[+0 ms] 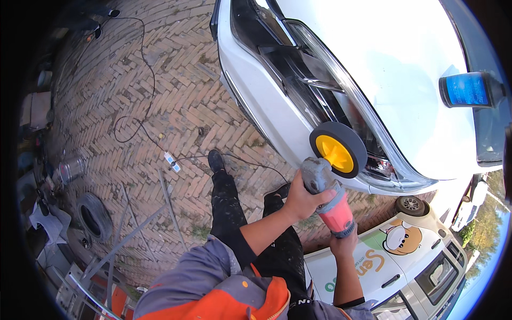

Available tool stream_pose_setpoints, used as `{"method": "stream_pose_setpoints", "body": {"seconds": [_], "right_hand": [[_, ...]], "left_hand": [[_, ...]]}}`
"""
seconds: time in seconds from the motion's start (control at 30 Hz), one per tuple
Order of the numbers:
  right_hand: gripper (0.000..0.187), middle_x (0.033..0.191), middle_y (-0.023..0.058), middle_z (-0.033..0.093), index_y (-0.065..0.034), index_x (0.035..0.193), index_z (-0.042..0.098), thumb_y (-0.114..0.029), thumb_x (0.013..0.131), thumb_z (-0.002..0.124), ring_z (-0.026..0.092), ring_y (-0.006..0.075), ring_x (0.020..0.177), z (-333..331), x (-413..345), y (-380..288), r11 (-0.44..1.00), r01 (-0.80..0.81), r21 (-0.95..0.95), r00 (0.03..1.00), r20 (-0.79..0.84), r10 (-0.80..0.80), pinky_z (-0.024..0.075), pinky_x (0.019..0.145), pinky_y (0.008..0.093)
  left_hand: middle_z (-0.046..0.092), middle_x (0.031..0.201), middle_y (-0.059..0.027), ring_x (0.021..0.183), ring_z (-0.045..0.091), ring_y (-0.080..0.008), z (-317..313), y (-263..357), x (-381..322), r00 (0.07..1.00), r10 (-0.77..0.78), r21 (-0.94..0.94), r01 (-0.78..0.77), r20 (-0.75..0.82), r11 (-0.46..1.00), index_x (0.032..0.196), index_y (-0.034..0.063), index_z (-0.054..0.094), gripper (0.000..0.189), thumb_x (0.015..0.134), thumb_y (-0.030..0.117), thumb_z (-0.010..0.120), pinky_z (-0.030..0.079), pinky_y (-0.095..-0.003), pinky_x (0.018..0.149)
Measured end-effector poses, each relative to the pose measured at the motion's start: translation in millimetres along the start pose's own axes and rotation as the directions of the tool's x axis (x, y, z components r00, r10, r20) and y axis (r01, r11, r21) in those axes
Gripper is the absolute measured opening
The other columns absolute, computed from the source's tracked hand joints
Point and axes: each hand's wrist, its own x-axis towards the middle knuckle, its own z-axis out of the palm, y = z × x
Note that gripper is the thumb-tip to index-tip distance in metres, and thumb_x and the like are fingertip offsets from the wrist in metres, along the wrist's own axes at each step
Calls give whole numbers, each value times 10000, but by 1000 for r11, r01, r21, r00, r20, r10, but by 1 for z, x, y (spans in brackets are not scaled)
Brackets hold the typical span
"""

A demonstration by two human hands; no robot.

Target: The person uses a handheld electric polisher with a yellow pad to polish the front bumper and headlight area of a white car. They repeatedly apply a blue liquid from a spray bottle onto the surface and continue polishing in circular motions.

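I hold an angle polisher (334, 212) with a red body and a scuffed grey gear head. My left hand (306, 200) wraps around the gear head, thumb across its collar. At the rear end of the tool, my right hand (345, 242) grips the handle, partly hidden behind the body. A dark grey foam polishing pad (357, 140) on a yellow backing plate (336, 154) overlaps the lower end of the headlight (378, 126) of a white car (404, 92). Whether the pad touches the lens cannot be told.
A black bottle with a blue label (466, 90) is on the hood near the windshield. A power strip (172, 161) and its cord lie on brick paving. Leftward are a metal frame (132, 224), a tyre (95, 217) and a metal can (72, 169). A van (384, 256) stands at right.
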Motion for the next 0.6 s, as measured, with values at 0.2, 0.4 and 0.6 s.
{"method": "stream_pose_setpoints", "body": {"seconds": [0.2,0.4,0.6], "right_hand": [[732,1270,214,691,-52,1475,584,-120,777,797,674,483,1156,1,19,-13,996,85,-40,996,21,-84,541,991,571],[804,1314,251,681,-32,1521,526,-133,775,809,672,492,1180,5,28,-33,999,23,-38,999,39,-21,541,1006,572],[847,1307,257,687,-36,1543,499,-163,775,832,676,496,1168,8,27,-38,999,31,-34,999,19,-30,539,995,583]], "left_hand": [[667,1269,-59,1164,654,-164,-16,21,17,998,46,-97,-42,39,994,1419,39,541,668,866,163,893,540,-373,1059],[683,1243,-54,1146,667,-170,-29,34,27,1000,-4,-157,5,6,988,1411,43,555,653,874,181,900,546,-374,1049],[680,1258,-59,1156,663,-171,-39,33,32,1000,16,-95,-16,0,995,1438,41,551,672,885,211,894,545,-374,1047]]}}
